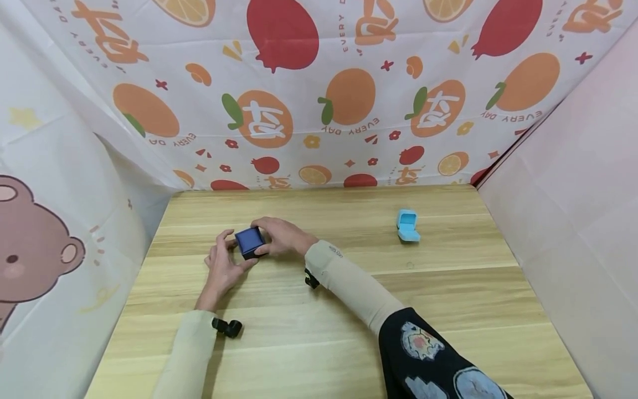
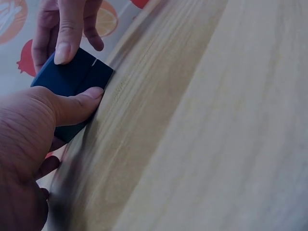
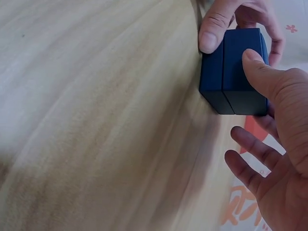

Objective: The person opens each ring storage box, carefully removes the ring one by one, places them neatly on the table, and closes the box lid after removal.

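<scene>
A small dark blue jewelry box (image 1: 250, 240) sits on the left part of the table with its lid down. My left hand (image 1: 224, 270) grips its lower part, the thumb along the near side. From the right, my right hand (image 1: 283, 235) pinches the lid between thumb and fingers. A thin seam between lid and base of the jewelry box (image 3: 238, 72) shows in the right wrist view. In the left wrist view, both thumbs press the same side of the jewelry box (image 2: 72, 77). Some fingers are hidden behind it.
A light blue jewelry box (image 1: 407, 226) stands with its lid raised at the back right of the wooden table (image 1: 319, 343). A fruit-print cloth (image 1: 299, 111) hangs behind the table's far edge. Pale cloths hang along both sides.
</scene>
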